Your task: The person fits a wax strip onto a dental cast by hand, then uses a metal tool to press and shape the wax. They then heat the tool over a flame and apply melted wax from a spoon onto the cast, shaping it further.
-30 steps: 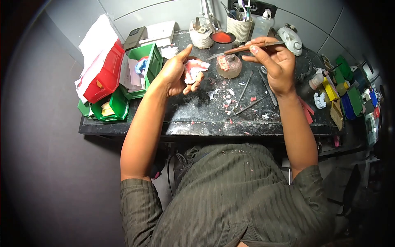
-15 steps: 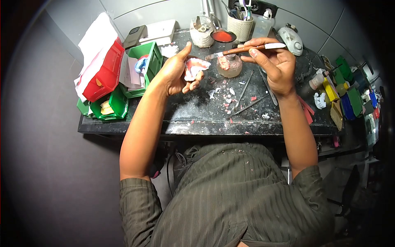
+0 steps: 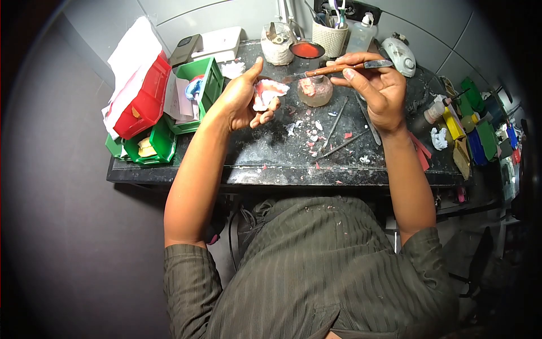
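My left hand (image 3: 240, 103) is closed around a white dental cast (image 3: 267, 97) with pink wax on it, thumb pointing up. In my right hand (image 3: 377, 90), fingers pinch the brown handle of a wax knife (image 3: 330, 70). Its metal blade reaches left to the upper right edge of the cast. Just below the knife stands a round glass burner (image 3: 319, 95) with pink wax stuck on its side. Behind it is a small dark dish (image 3: 306, 50) of red wax.
Wax crumbs and slim metal tools (image 3: 339, 148) lie on the dark bench (image 3: 254, 161). Green bins (image 3: 212, 85) and a red bin (image 3: 148, 101) stand left. At the back are a plaster-covered jar (image 3: 276, 52), a tool cup (image 3: 329, 39) and a pump bottle (image 3: 361, 35). Boxes (image 3: 485, 138) crowd the right.
The wax knife has turned slightly in my right hand, so its blade and rear end look darker now. My left hand and the cast stay almost still.
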A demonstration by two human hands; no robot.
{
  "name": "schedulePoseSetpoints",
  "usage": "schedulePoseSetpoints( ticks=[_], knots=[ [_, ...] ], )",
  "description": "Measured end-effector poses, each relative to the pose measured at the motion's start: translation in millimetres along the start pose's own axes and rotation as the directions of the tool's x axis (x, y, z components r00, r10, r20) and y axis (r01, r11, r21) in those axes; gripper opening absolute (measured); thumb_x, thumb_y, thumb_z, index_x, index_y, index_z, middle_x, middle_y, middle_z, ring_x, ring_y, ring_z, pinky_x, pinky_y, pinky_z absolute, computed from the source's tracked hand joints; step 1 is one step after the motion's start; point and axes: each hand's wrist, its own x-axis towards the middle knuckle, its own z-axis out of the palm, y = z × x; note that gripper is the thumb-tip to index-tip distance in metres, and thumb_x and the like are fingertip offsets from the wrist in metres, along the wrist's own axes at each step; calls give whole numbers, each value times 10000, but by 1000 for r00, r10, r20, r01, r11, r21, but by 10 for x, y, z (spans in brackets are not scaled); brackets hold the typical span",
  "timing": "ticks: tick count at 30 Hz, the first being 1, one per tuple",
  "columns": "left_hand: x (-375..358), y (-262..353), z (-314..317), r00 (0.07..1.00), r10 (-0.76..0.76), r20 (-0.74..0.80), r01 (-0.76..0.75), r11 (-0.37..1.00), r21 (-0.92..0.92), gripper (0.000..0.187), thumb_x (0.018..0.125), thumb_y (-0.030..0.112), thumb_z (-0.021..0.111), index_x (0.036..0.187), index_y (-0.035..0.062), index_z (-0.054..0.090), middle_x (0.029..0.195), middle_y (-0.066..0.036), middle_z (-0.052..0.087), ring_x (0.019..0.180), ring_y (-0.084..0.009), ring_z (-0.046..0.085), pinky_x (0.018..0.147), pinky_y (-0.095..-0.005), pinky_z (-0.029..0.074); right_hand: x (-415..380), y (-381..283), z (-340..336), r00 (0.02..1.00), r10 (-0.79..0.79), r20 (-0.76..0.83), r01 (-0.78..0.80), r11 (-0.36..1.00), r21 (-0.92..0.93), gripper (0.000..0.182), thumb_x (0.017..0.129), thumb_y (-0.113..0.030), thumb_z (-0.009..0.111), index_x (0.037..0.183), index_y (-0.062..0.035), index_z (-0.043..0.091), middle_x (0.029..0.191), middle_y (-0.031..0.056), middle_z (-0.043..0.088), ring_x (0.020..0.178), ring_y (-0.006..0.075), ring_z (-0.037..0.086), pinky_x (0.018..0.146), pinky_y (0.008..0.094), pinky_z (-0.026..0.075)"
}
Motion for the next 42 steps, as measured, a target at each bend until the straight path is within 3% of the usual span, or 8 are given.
schedulePoseSetpoints(
  ticks=[9,12,15,17,20,26,36,42],
  knots=[
    [-17,0,37,1000,5,-21,-5,1000,7,765,1020,677,252,983,29,656,605,-91,610,425,-194,569,291,-269,364,13,-5,5,1000,-4,-22,4,1000,4,166,930,66,611,1090,102,633,1060,192,685,998,261,708,843,362,637],
    [-16,-14,47,999,35,-21,-35,999,12,658,998,641,403,961,26,631,637,-93,629,368,-172,539,272,-244,361,45,49,-32,989,-8,-147,6,1000,-12,162,930,53,627,1085,98,638,1051,176,685,979,240,708,822,351,645],
    [-13,-21,41,995,91,-44,-87,993,82,493,969,524,530,955,38,617,638,-90,620,401,-164,546,296,-238,347,64,90,-118,957,-2,-290,-7,999,-31,155,928,45,641,1075,95,644,1041,160,684,959,217,708,795,338,655],
    [-35,-15,35,992,119,41,-121,991,59,340,911,388,606,938,49,605,638,-73,601,421,-156,541,332,-244,341,60,126,-206,936,20,-351,-35,999,-36,140,923,54,643,1057,93,650,1036,156,683,939,204,709,771,331,660],
    [-96,-9,114,984,171,-44,-168,984,60,266,895,314,598,916,49,600,626,-61,558,406,-145,490,350,-254,337,62,147,-259,921,78,-382,-107,993,-55,139,923,51,642,1055,93,648,1029,159,682,927,202,710,767,334,660],
    [-34,-81,39,957,291,-4,-291,956,24,196,900,215,562,891,24,607,634,-49,499,487,-114,456,367,-255,355,56,150,-252,920,78,-383,-104,993,-50,143,921,37,648,1053,94,647,1015,159,684,907,201,712,765,341,659],
    [-30,-86,-20,938,345,35,-346,934,83,194,885,207,593,883,14,609,775,-53,548,583,-95,504,382,-236,358,62,157,-269,917,87,-389,-121,990,-66,136,917,43,651,1043,96,649,1016,159,684,906,199,711,760,339,658],
    [-67,-39,59,945,314,-97,-316,949,-14,242,895,288,601,901,46,598,731,-50,553,565,-109,512,400,-249,370,65,170,-272,911,87,-404,-124,990,-66,129,917,45,650,1036,96,649,1015,158,683,891,198,712,752,335,659]
  ],
)
